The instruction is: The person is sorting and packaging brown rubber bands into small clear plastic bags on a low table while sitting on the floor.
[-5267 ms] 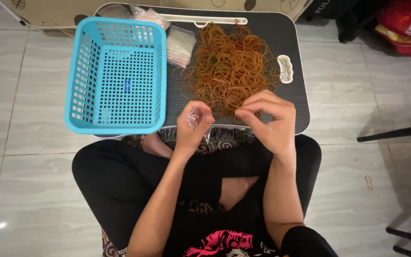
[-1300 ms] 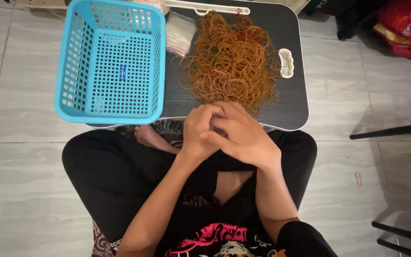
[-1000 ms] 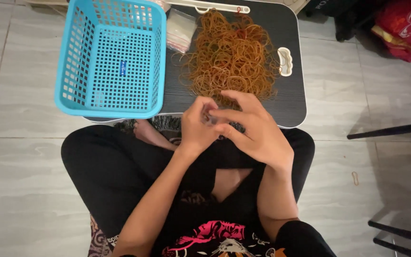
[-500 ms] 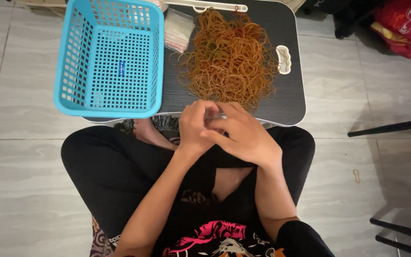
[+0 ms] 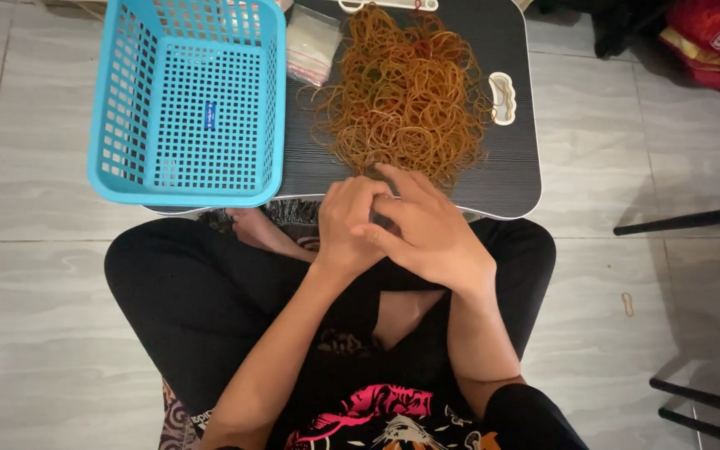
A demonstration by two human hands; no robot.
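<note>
Your left hand (image 5: 352,221) and right hand (image 5: 431,233) meet at the near edge of the low black wood-grain lap table (image 5: 510,167), fingers curled inward and pressed together, the right hand's fingers overlapping the left's. Whatever sits between the fingertips is hidden; you cannot tell from this view whether they pinch anything. Both hands are bunched, neither spread.

Just beyond your fingertips, touching or nearly touching them, lies the loose heap of tan and orange rubber bands (image 5: 406,92), spread over the middle of the table top. Up and left of your hands, beside the far-left edge of the heap, rests a small stack of clear plastic zip bags (image 5: 312,46). Further left of the grip, the light blue perforated plastic basket (image 5: 189,100) sits on the left part of the table, its near corner hanging over the table edge, just beside your left hand. Its inside shows only its mesh floor with a small dark label.

Right of the grip and beyond the heap, a white oval cut-out handle (image 5: 502,98) marks the table's right side. Well right of your hands, a single rubber band (image 5: 627,304) lies on the grey tiled floor (image 5: 35,275).

Below the grip, your crossed legs in black trousers (image 5: 202,300).
</note>
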